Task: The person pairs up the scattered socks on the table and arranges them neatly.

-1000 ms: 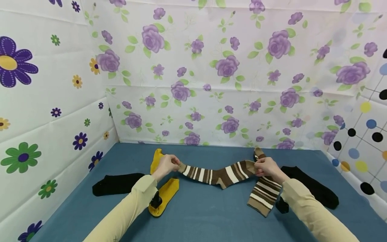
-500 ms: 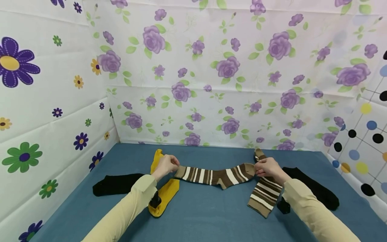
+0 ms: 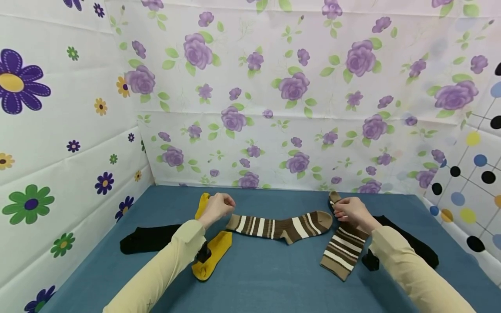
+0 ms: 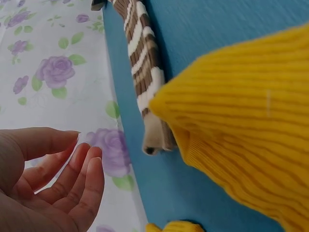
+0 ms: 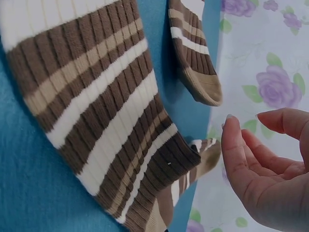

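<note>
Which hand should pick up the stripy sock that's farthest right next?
Probably the right hand: it's empty and close to that striped sock. The left hand looks empty too, but it's farther away, near a yellow sock.

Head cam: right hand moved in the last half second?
Yes: the right hand shifted up and slightly right in frame, judged against the floral back wall.

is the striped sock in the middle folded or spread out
Spread out: the middle striped sock lies extended on the blue surface, cuff, heel and toe showing.
</note>
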The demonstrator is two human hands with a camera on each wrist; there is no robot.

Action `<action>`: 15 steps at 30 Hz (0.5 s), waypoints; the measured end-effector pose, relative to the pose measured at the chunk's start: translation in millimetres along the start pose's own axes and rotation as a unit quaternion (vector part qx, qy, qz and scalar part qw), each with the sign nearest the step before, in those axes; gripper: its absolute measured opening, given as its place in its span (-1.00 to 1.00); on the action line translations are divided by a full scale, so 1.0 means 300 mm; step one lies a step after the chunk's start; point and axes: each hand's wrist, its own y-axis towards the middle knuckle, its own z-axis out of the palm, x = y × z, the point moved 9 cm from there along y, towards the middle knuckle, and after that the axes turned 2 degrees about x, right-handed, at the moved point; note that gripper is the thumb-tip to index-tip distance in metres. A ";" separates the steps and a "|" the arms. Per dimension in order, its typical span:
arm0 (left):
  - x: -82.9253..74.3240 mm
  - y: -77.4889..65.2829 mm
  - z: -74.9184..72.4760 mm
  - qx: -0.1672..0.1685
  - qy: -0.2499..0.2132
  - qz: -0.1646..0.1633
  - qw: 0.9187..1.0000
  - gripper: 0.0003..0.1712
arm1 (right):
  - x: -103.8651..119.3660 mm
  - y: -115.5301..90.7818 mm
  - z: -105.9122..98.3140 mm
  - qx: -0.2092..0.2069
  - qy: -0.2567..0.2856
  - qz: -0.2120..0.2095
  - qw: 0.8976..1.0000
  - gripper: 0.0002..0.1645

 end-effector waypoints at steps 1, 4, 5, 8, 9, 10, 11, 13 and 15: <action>-0.007 0.001 0.002 0.002 -0.002 0.000 1.000 -0.94 | 0.002 0.000 -0.003 -0.001 0.001 0.001 1.000 -0.57; -0.030 0.003 0.011 0.005 -0.001 0.006 1.000 -0.94 | 0.008 -0.001 -0.013 -0.001 -0.002 0.003 1.000 -0.56; -0.039 0.003 0.015 0.004 0.002 0.009 1.000 -0.94 | 0.010 -0.002 -0.016 -0.002 -0.003 0.003 1.000 -0.55; -0.064 0.002 0.033 0.007 0.000 0.023 1.000 -0.95 | 0.011 -0.002 -0.025 -0.003 -0.007 0.003 1.000 -0.55; -0.071 0.002 0.040 0.009 -0.002 0.027 1.000 -0.95 | 0.011 -0.003 -0.028 -0.003 -0.008 0.002 1.000 -0.55; -0.081 0.000 0.047 0.012 -0.005 0.034 0.999 -0.95 | 0.011 -0.004 -0.029 -0.002 -0.011 0.002 1.000 -0.55; -0.090 -0.002 0.055 0.015 -0.010 0.039 0.999 -0.94 | 0.011 -0.004 -0.032 -0.001 -0.010 0.002 1.000 -0.55; -0.109 -0.007 0.072 0.022 -0.021 0.050 0.998 -0.93 | 0.010 -0.006 -0.036 -0.001 -0.011 0.001 1.000 -0.54; -0.131 -0.013 0.091 0.029 -0.027 0.061 0.997 -0.92 | 0.009 -0.007 -0.041 -0.001 -0.016 -0.002 1.000 -0.54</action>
